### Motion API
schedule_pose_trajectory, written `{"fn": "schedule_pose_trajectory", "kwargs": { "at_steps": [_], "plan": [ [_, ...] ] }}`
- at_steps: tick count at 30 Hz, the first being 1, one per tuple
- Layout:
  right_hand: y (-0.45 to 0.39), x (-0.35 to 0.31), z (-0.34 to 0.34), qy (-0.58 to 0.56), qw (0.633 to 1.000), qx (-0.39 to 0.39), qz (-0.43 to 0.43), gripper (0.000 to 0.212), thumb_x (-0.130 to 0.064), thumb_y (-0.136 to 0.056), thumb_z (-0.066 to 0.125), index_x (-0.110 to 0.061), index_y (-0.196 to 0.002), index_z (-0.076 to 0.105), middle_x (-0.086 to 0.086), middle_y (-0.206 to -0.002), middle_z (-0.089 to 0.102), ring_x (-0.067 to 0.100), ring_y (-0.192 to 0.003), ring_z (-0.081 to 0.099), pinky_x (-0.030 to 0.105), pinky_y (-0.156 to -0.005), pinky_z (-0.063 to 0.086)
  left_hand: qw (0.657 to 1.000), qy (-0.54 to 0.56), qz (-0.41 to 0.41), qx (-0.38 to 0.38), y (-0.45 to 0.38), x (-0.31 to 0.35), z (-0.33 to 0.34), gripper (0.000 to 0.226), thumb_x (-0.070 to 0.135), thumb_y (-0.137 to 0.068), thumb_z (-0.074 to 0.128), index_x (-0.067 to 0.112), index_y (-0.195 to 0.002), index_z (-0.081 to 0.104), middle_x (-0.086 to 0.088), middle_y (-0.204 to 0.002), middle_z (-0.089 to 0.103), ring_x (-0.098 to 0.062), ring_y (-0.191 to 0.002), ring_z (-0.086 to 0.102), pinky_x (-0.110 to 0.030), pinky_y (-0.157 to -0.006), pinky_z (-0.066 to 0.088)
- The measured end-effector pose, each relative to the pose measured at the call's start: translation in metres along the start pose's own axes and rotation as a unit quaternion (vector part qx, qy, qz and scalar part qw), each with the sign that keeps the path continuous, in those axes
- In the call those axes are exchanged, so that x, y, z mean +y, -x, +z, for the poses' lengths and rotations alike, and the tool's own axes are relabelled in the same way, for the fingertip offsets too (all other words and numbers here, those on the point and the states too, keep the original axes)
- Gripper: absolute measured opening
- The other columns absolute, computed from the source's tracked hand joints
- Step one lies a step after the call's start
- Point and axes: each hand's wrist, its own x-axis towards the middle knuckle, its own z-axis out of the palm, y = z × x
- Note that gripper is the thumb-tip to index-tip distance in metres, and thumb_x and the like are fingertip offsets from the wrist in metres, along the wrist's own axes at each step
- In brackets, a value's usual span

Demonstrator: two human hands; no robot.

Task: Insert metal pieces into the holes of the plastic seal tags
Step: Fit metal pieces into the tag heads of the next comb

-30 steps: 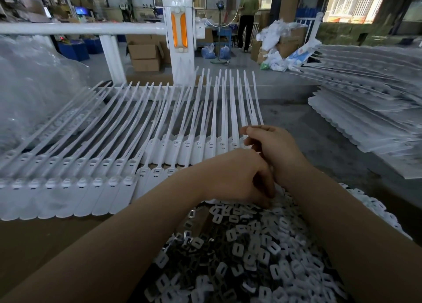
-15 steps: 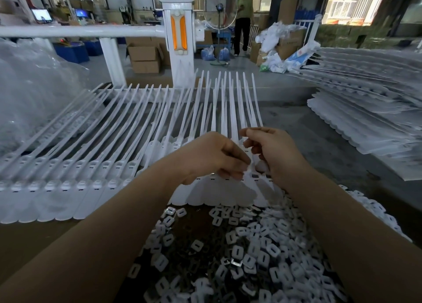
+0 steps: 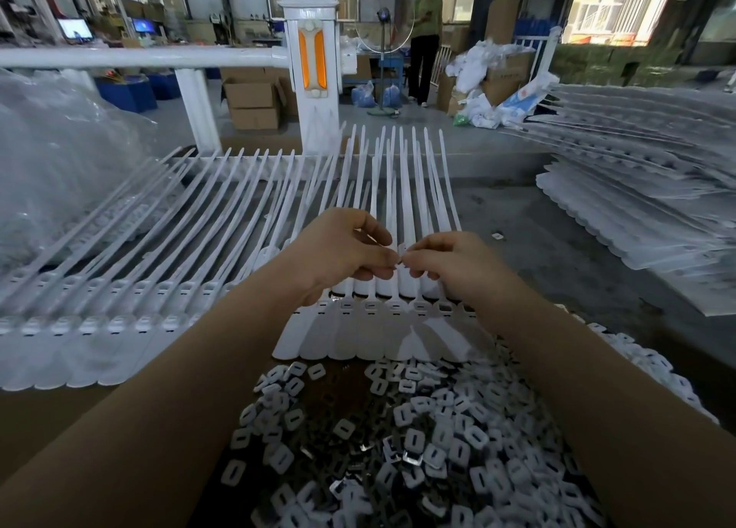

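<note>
— What do the hands hold?
— Left hand and right hand meet fingertip to fingertip, both pinching something small and white; whether it's a metal piece I can't tell.
— And the tags?
— The strip of seal tags lies just below the hands, the heap of metal pieces nearer the person.

The seal tags are plain white, laid in a comb-like row of long strips. The metal pieces are shiny silver, mixed with white slotted squares on a dark brown patch. The worktop is mottled grey. A white post carries two orange stripes. The stacked sheets are white.
</note>
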Motion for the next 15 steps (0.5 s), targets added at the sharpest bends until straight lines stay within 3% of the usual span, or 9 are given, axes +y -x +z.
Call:
{"fn": "schedule_pose_trajectory", "kwargs": {
  "at_steps": [2,7,12,15],
  "plan": [
    [-0.001,0.001,-0.001,-0.004,1.000,0.000,-0.006,0.008,-0.026,-0.087,0.068,-0.024,-0.079,0.070,-0.011,-0.070,0.067,-0.012,-0.053,0.055,0.015,-0.053,0.039,1.000,0.010,-0.007,-0.003,-0.001,-0.001,0.000,0.018,0.009,-0.083,0.076,0.009,-0.097,0.065,-0.006,-0.080,0.076,-0.013,-0.074,0.074,-0.016,-0.059,0.054],
    [-0.001,0.002,-0.001,-0.031,0.999,0.011,0.002,0.006,-0.024,-0.087,0.069,-0.021,-0.083,0.071,-0.013,-0.064,0.066,0.006,-0.060,0.051,0.011,-0.048,0.042,0.999,0.004,-0.030,-0.011,-0.001,-0.003,-0.001,0.007,0.021,-0.089,0.071,0.014,-0.091,0.072,0.001,-0.081,0.076,-0.008,-0.072,0.072,-0.014,-0.060,0.053],
    [-0.002,0.003,-0.001,-0.043,0.999,0.008,-0.003,0.008,-0.021,-0.087,0.067,-0.019,-0.080,0.070,-0.014,-0.059,0.065,-0.005,-0.054,0.054,0.018,-0.059,0.040,0.999,-0.025,-0.032,0.005,-0.003,-0.005,0.007,0.009,0.020,-0.089,0.070,0.012,-0.085,0.073,0.002,-0.069,0.073,-0.003,-0.058,0.064,-0.013,-0.054,0.049],
    [-0.004,0.005,-0.002,-0.103,0.993,0.050,0.013,0.008,-0.023,-0.089,0.065,-0.020,-0.084,0.070,-0.008,-0.070,0.067,0.004,-0.066,0.057,0.022,-0.062,0.038,0.998,-0.055,-0.028,-0.007,-0.002,-0.004,0.015,0.011,0.023,-0.090,0.069,0.013,-0.086,0.073,0.003,-0.070,0.071,-0.004,-0.061,0.061,-0.017,-0.056,0.048]
  ]
}}
